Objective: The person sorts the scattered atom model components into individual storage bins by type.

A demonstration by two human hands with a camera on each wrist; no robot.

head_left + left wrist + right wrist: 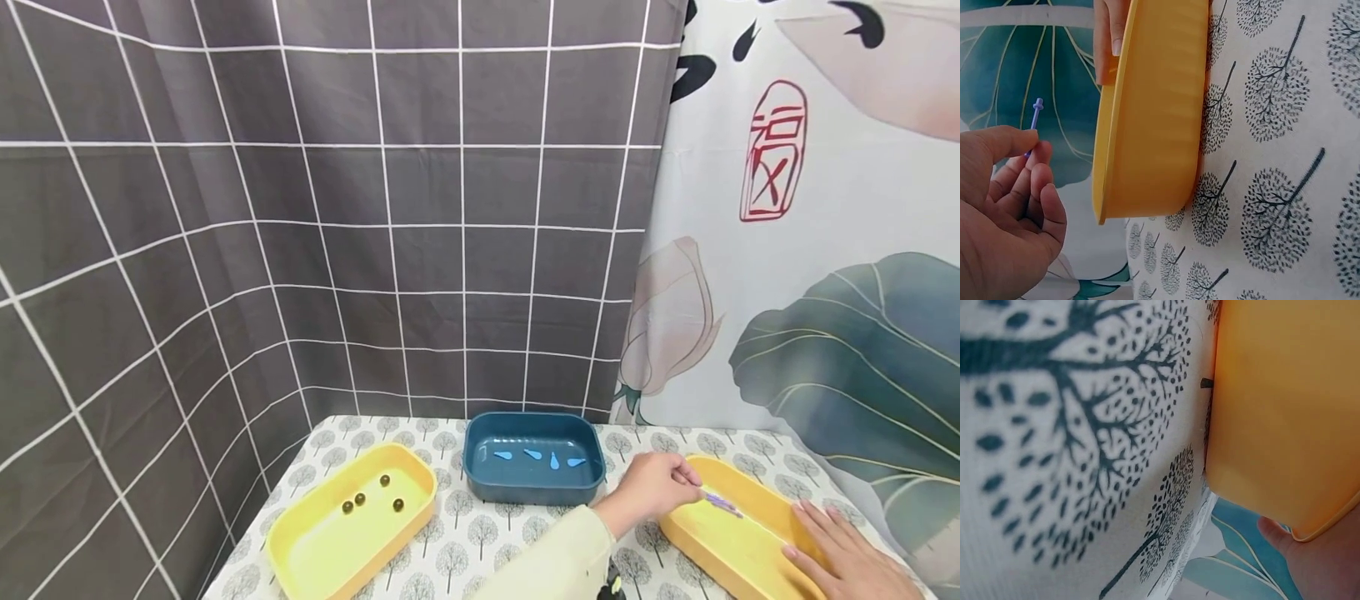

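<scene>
Head | left hand (pixel 651 492) pinches purple pick (pixel 722 502) | right hand (pixel 847 554) flat on yellow tray (pixel 738 554)

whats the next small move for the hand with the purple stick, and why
Probably carry it leftward toward the blue tray. The left hand pinches the purple stick above the right yellow tray, which the right hand steadies at its rim. That tray looks bare inside, and the blue one already holds small blue pieces.

Bare tablecloth (pixel 480 542) lies open between the left yellow tray (pixel 300 533) and blue tray (pixel 480 487). The right hand (pixel 847 554) blocks the right yellow tray (pixel 705 546) at its outer rim
</scene>
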